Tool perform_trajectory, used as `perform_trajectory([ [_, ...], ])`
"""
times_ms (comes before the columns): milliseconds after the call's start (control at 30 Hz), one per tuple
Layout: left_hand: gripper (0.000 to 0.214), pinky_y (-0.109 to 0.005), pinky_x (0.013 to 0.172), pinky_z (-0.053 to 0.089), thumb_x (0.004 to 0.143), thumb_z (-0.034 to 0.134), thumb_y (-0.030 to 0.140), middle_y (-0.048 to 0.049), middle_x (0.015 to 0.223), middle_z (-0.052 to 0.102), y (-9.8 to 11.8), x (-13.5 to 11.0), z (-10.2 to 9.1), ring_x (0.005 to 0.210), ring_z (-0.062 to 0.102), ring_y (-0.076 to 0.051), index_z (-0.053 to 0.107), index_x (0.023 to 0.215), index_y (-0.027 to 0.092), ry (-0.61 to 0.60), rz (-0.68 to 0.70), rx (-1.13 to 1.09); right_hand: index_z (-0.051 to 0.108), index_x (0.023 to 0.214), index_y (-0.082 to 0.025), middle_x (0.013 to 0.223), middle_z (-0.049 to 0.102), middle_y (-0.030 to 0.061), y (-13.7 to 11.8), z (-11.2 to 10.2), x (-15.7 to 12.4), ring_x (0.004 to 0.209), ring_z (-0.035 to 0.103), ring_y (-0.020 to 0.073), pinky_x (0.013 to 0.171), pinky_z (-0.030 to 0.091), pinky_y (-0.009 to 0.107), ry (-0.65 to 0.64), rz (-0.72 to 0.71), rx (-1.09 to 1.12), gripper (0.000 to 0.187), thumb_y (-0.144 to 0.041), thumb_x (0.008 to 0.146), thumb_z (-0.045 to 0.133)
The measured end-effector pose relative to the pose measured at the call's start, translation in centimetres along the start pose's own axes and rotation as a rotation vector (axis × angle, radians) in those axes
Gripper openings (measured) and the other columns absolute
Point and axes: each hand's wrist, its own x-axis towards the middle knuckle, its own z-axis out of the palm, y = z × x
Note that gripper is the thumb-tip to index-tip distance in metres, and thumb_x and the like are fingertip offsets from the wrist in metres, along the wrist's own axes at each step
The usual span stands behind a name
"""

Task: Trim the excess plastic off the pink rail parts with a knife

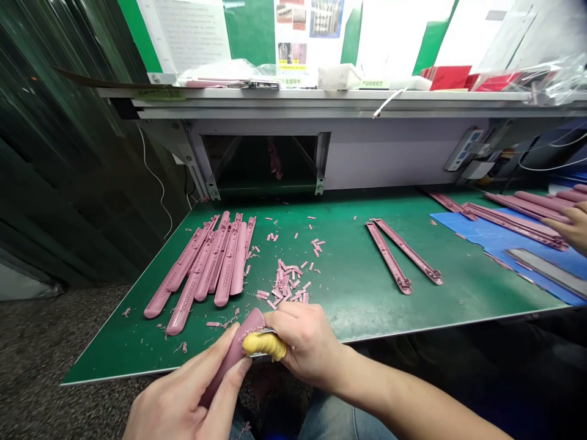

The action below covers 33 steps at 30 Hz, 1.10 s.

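Note:
My left hand [183, 394] is closed around a long pink moulded plastic part [233, 360], tilted with its far end up, at the table's near edge. My right hand [307, 342] is closed against that far end. A yellow finger cot [266, 344] covers one of its digits. A thin grey blade edge [263, 332] shows beside the cot; most of this blade is hidden in my fingers. Small pink shavings cling along the part's edge there. Beyond my hands lies a heap of small pink offcuts [287, 280].
Several similar pink parts [227, 269] lie in a pile at left. Two narrow pink parts [389, 260] rest right of centre. At far right, a co-worker's hand [573, 226] is over more parts on a blue mat [463, 229]. A chute opening [266, 165] sits under the shelf.

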Motion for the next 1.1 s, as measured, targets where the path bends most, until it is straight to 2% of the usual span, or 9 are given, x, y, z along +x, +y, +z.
perform_trajectory([
  [100,0.039,-0.017,0.076,0.052,0.083,0.062,0.045,0.0111,0.117,0.068,0.1,0.2,0.0,0.091,0.071,-0.015,0.059,0.122,0.044,-0.005,0.006,-0.004,0.06,0.083,-0.018,0.065,0.055,-0.0002,0.2,0.0,-0.1,0.059,0.046,0.0133,0.051,0.022,0.027,-0.015,0.051,-0.06,0.029,-0.038,0.096,0.044],
  [267,0.037,-0.021,0.073,0.056,0.084,0.06,0.045,0.0054,0.113,0.071,0.2,0.5,0.1,0.091,0.071,-0.019,0.064,0.12,0.037,-0.011,0.003,0.014,0.052,0.068,-0.019,0.063,0.051,0.0,0.0,0.0,-0.4,0.055,0.038,0.013,0.05,0.016,0.029,-0.082,0.039,-0.107,0.027,-0.028,0.092,0.046],
  [400,0.04,-0.021,0.083,0.054,0.083,0.062,0.041,0.0038,0.111,0.072,-1.3,0.6,0.8,0.093,0.071,-0.019,0.061,0.123,0.037,-0.08,0.026,-0.063,0.051,0.067,-0.017,0.06,0.048,-0.0028,-1.2,0.1,0.0,0.056,0.04,0.0095,0.052,0.025,0.023,-0.045,0.15,0.332,0.031,-0.031,0.095,0.046],
  [500,0.061,-0.025,0.084,0.055,0.081,0.065,0.034,0.0,0.111,0.071,-2.6,-0.2,1.7,0.092,0.07,-0.019,0.045,0.139,0.034,-0.284,0.028,-0.306,0.05,0.069,-0.017,0.06,0.042,-0.0047,-0.6,-0.8,0.8,0.055,0.037,0.0079,0.054,0.031,0.021,0.073,0.41,0.691,0.033,-0.035,0.096,0.047],
  [633,0.046,-0.015,0.041,0.048,0.081,0.066,0.035,0.0033,0.069,0.065,-2.1,-0.8,2.4,0.043,0.053,-0.007,0.058,0.125,0.029,-0.319,-0.392,-0.825,0.053,0.082,-0.019,0.057,0.032,-0.0076,1.9,-2.3,0.8,0.047,0.026,0.0077,0.043,0.025,0.021,0.249,0.693,0.942,0.028,-0.044,0.094,0.047],
  [733,0.028,-0.011,0.028,0.025,0.078,0.067,0.046,0.0089,0.04,0.041,-0.9,1.2,2.3,0.029,0.029,-0.003,0.063,0.089,0.02,-0.143,-0.819,-1.187,0.057,0.089,-0.019,0.062,0.04,-0.005,2.0,-1.7,-0.4,0.05,0.035,0.0087,0.047,0.031,0.022,0.155,0.573,0.836,0.033,-0.05,0.093,0.047],
  [800,0.037,-0.012,0.026,0.022,0.081,0.058,0.057,0.0084,0.04,0.037,-0.6,3.4,2.5,0.03,0.029,-0.004,0.058,0.079,0.02,-0.094,-0.921,-1.277,0.061,0.09,-0.017,0.068,0.049,-0.0013,0.4,-0.2,-1.6,0.058,0.044,0.0111,0.054,0.036,0.024,-0.041,0.328,0.65,0.046,-0.062,0.086,0.051],
  [900,0.036,-0.013,0.025,0.021,0.08,0.058,0.055,0.0079,0.045,0.04,-0.5,5.9,3.0,0.03,0.03,-0.005,0.055,0.078,0.019,-0.049,-1.003,-1.339,0.062,0.082,-0.016,0.067,0.052,0.0007,-2.4,2.3,-2.9,0.059,0.047,0.0137,0.052,0.034,0.025,-0.235,0.059,0.371,0.067,-0.081,0.072,0.048],
  [1100,0.03,-0.011,0.03,0.029,0.075,0.071,0.042,0.0069,0.066,0.053,0.7,6.6,4.0,0.035,0.039,-0.001,0.057,0.09,0.019,0.069,-0.964,-1.415,0.051,0.065,-0.017,0.063,0.053,0.0019,-2.8,4.0,-2.6,0.052,0.047,0.0126,0.047,0.025,0.026,-0.235,-0.012,-0.002,0.072,-0.085,0.075,0.031],
])
